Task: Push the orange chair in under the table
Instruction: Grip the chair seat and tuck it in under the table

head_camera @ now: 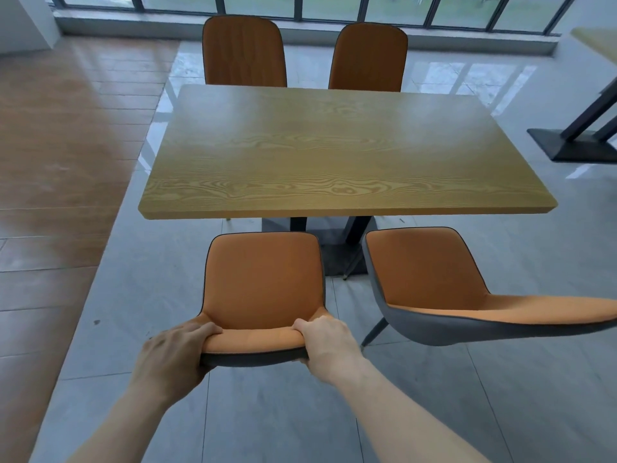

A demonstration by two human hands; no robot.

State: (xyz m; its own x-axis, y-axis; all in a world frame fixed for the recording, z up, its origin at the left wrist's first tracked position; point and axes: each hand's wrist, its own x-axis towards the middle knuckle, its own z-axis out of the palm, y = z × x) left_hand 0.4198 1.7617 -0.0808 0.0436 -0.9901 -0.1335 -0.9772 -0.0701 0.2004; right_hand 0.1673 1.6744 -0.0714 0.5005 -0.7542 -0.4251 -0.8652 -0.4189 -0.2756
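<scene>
An orange chair [263, 279] with a grey outer shell stands just in front of the wooden table [337, 148], its seat front a little short of the table's near edge. My left hand [177, 352] grips the left end of the chair's backrest top. My right hand [329, 344] grips the right end of the same backrest, fingers curled over the rim. The chair's legs are hidden below the seat.
A second orange chair [434, 282] stands to the right, turned at an angle, close beside the held one. Two more orange chairs [245, 51] [369, 58] face me at the table's far side. Another table's black base [574, 145] sits at right. Windows lie beyond.
</scene>
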